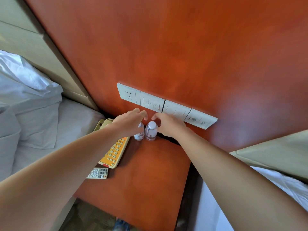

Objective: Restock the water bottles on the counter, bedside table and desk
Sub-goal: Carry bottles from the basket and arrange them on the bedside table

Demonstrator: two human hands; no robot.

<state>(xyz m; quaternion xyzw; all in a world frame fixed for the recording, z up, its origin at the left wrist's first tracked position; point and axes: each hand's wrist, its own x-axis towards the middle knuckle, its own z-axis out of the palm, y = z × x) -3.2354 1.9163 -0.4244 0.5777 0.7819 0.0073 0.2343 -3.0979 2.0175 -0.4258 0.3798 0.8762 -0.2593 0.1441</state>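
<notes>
Two small clear water bottles stand upright side by side at the back of the red-brown bedside table, close to the wall. My left hand hovers over the left bottle and hides its cap; its fingers are loosely curled and reach past the bottle. The right bottle shows its white cap. My right hand sits just right of it with the thumb raised behind the cap and the fingers loose beside the bottle's shoulder. Neither hand plainly grips a bottle.
A cream and orange telephone lies on the table's left side, with a white remote control in front of it. A row of white switch and socket plates sits on the wooden wall panel just behind the bottles. Beds with white linen flank the table.
</notes>
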